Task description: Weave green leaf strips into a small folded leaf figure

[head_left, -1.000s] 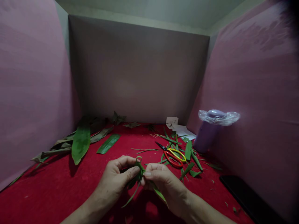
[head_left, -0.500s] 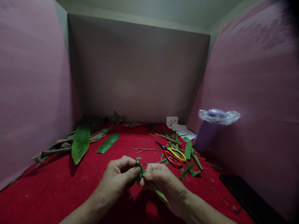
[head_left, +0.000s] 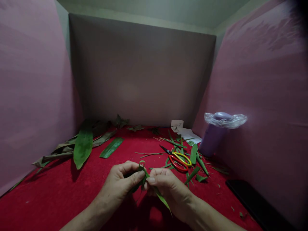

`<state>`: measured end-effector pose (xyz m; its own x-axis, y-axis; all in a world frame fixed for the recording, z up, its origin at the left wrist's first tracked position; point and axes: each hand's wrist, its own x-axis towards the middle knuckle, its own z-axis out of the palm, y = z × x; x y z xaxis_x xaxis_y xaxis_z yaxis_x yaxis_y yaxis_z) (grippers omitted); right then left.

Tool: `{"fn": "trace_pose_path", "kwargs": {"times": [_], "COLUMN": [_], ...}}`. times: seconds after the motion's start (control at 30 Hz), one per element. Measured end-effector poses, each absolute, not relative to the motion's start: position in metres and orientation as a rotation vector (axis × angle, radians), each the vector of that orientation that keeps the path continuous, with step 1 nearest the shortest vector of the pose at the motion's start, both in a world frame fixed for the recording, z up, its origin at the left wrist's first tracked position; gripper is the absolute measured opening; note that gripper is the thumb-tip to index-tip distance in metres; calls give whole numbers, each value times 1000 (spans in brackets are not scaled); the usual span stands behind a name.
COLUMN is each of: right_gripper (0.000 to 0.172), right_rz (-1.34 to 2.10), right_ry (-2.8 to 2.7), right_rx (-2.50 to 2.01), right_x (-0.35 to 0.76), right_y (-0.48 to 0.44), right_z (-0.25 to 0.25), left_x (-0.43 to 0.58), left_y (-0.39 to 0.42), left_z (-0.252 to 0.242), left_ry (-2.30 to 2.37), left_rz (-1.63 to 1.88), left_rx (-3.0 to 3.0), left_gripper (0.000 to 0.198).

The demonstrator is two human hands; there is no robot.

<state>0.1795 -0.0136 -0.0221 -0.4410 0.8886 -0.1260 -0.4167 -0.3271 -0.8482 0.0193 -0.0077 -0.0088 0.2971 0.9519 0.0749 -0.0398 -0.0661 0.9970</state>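
Near the front middle, my left hand (head_left: 122,179) pinches a small folded bundle of green leaf (head_left: 143,184) between thumb and fingers. A thin curled loop (head_left: 142,162) sticks up from the bundle's top. Close beside it, my right hand (head_left: 168,186) is closed on a leaf strip (head_left: 162,198) that joins the bundle; the strip's pointed end hangs down past the palm. Part of the bundle is hidden behind my fingers. Beyond my right hand lie scissors (head_left: 177,159) with one red and one yellow handle, blades pointing away to the left.
Leaf scraps (head_left: 193,154) lie around the scissors. A broad green leaf (head_left: 83,146) rests on dried leaves at left, near a cut leaf piece (head_left: 112,148). A purple tumbler (head_left: 213,139) with plastic wrap, white papers (head_left: 189,135) and a black phone-like slab (head_left: 255,205) stand or lie at right.
My hands stay almost in place. The leaf strip by my right hand has swung slightly downward, and the bundle in my left hand has turned a little.
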Motion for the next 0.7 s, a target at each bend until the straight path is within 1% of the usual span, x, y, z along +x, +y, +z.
{"fn": "trace_pose_path", "kwargs": {"times": [0.23,0.37,0.43,0.6,0.7], "right_gripper": [12,19,20,16,12], "right_rz": [1954,1978,1978,1966,1962], "right_ry": [-973,-968,-950,-929,-912], "right_rx": [-643,-617,-626,-663,-679], "right_x": [181,179,179,179,179], "right_y": [-11,-10,-10,-12,-13], "right_z": [-27,-30,-30,-28,-27], "left_x": [16,15,15,19,21], "left_y": [-7,-4,-3,-7,-11], "left_z": [-10,-13,-15,-16,-14], "left_ry": [989,993,987,997,1007], "left_rz": [1070,1074,1075,1123,1145], "left_rx": [1391,1475,1504,1392,1301], "left_gripper": [20,19,18,13,15]}}
